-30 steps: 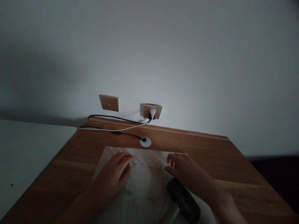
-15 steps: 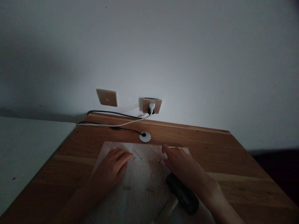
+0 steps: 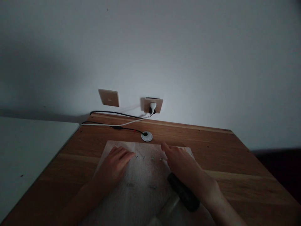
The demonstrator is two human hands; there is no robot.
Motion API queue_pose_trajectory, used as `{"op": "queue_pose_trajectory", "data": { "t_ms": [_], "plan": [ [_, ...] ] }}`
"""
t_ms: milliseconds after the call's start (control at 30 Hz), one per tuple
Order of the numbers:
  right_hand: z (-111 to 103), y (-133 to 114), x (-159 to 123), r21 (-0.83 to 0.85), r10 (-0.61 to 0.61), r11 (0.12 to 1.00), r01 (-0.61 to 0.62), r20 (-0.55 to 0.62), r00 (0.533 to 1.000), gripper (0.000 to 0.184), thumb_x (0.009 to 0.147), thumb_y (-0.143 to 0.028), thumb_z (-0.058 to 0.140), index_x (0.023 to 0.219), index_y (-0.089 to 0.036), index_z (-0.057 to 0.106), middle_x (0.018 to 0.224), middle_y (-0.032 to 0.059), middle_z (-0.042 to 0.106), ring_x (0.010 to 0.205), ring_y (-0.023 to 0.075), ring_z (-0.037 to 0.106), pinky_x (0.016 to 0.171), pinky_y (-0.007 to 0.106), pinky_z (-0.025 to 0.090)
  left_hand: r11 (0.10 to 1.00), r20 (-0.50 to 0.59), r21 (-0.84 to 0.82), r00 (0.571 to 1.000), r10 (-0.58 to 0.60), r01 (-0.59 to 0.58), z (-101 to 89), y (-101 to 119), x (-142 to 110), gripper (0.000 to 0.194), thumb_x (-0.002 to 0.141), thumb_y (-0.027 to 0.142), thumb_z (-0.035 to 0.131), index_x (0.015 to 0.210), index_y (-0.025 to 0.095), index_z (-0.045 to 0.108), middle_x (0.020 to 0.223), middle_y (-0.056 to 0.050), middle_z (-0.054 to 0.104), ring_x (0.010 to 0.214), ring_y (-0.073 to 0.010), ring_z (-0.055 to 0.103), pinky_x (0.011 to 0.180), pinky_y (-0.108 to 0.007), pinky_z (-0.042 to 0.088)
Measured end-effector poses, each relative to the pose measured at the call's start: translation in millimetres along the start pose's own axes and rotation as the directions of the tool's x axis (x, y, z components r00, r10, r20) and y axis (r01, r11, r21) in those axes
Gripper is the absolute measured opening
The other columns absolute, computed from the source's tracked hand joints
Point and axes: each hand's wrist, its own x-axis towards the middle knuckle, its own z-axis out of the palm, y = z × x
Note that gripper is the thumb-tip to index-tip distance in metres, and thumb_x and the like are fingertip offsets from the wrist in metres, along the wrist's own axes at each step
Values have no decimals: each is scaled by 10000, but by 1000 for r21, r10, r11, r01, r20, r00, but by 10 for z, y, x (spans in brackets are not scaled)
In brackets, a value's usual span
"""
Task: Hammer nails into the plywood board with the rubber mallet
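Observation:
My left hand [image 3: 117, 163] rests on the left part of a pale board [image 3: 138, 204]. Its fingers are curled, with thumb and index tips close together beside a small screw or nail [image 3: 137, 156]; what they pinch, if anything, is hidden. On the board's right part lies my right hand [image 3: 180, 161], index finger stretched toward the far edge and thumb apart, near another small screw or nail [image 3: 161, 159]. Two more stand in the row between the hands. Below my right wrist lies a mallet [image 3: 183, 192] with a black head, its pale handle running toward the lower edge.
Two short dark pieces [image 3: 152, 187] lie mid-board. The board sits on a wooden desk [image 3: 235, 185]. Behind it are a round cable grommet [image 3: 150, 139], black and white cables [image 3: 124, 123] and a wall socket [image 3: 147, 106] with a white plug. A white surface [image 3: 28, 147] adjoins at left.
The view has shifted slightly. My right hand has moved a little to the left, its index tip nearer the row of small fasteners. My left hand stays in nearly the same place.

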Motion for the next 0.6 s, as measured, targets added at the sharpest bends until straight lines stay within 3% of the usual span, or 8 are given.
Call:
{"op": "queue_pose_trajectory", "data": {
  "t_ms": [267,600],
  "plan": [
    [-101,-66,-39,8,-18,1000,18,-11,1000,312,944,90,533,1095,-129,695,942,104,831,870,252,821,757,326,590,999,-62,42,998,-14,17,54,-24,-1,221,1106,236,518,1032,205,724,907,-34,728,861,-231,649,814,-388,480],
    [-69,-44,-42,24,-24,999,24,8,1000,369,957,92,503,1202,-144,648,1086,127,823,953,260,816,771,344,599,998,-42,55,999,-16,18,-8,49,47,257,1057,119,463,1075,187,710,951,-52,755,889,-229,681,827,-403,521]
  ]
}}
